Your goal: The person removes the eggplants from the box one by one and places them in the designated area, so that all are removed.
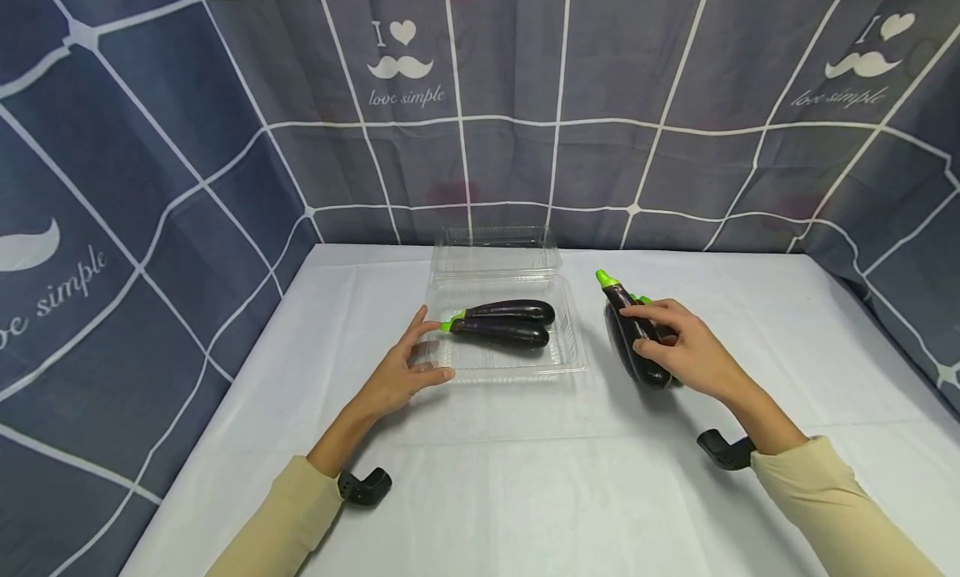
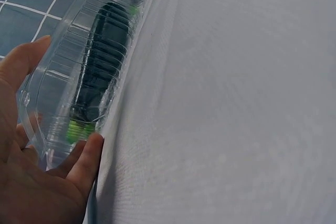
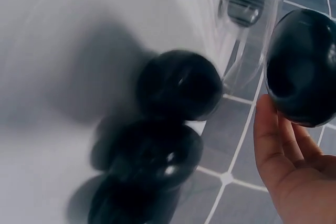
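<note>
My right hand (image 1: 686, 348) grips a dark purple eggplant (image 1: 633, 331) with a green stem. It is raised over other eggplants (image 3: 181, 85) on the table, and the right wrist view shows a gap between them. A clear plastic box (image 1: 566, 364) stands in the middle with its lid (image 1: 495, 260) laid open toward the back. Two eggplants (image 1: 498, 333) lie side by side in it, stems to the left. My left hand (image 1: 397, 377) is at the box's left edge, fingers spread and touching the wall, as the left wrist view (image 2: 47, 182) also shows.
A white cloth (image 1: 480, 477) covers the table. Dark grey checked fabric (image 1: 510, 168) with white lines hangs behind and at both sides. A black wrist mount (image 1: 365, 487) sits on the left wrist and another (image 1: 726, 449) on the right.
</note>
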A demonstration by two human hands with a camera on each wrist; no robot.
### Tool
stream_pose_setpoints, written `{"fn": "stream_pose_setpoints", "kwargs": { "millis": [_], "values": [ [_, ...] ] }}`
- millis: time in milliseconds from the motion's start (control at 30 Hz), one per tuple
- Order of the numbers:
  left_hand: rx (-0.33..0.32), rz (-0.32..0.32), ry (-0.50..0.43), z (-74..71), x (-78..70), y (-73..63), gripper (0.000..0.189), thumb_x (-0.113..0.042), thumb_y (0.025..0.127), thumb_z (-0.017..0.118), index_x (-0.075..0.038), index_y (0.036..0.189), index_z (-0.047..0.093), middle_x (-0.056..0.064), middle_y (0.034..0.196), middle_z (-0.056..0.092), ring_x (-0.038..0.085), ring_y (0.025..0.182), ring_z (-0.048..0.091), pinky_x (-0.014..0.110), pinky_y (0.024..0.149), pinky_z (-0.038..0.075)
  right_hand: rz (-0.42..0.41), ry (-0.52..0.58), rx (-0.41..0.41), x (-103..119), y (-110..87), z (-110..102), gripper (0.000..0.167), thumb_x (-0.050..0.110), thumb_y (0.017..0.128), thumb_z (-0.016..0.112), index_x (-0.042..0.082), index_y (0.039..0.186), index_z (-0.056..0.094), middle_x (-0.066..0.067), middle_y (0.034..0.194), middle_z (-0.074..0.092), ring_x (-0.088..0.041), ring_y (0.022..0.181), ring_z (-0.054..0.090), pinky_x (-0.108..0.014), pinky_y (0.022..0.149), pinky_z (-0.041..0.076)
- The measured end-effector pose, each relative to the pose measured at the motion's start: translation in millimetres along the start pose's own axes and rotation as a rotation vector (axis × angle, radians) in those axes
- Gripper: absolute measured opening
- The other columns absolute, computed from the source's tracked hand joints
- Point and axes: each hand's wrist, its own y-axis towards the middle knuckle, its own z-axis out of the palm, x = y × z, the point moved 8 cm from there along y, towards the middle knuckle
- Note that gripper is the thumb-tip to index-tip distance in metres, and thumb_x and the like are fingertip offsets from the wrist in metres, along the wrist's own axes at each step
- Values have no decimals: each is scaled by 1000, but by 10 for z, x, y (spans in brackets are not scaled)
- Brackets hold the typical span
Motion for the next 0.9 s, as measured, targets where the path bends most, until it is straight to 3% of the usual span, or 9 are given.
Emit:
{"fn": "stream_pose_setpoints", "kwargs": {
  "millis": [200,500,900],
  "values": [
    [0,13,4,-2,-5,16,75,-20,89,76,-11,151,36,-3,165,-3,40,145,19,55,108,35,-13,-29,-31,-107,-86,-94,41,5,90,66,8,131,64,-11,121,56,-18,105,48,-12,76,45],
    [7,4,0,11,-15,4,75,-18,89,76,-12,151,36,-4,165,-4,39,145,21,54,108,37,-4,-69,-56,-245,-210,-239,41,6,91,66,8,132,63,-8,122,56,-11,105,46,-16,75,42],
    [-1,2,4,2,21,10,74,-19,89,77,-12,151,37,-7,165,-2,40,144,21,54,109,35,26,-134,-138,-397,-267,-439,40,3,90,60,8,130,65,-12,121,56,-6,102,47,-13,74,40]
  ]
}}
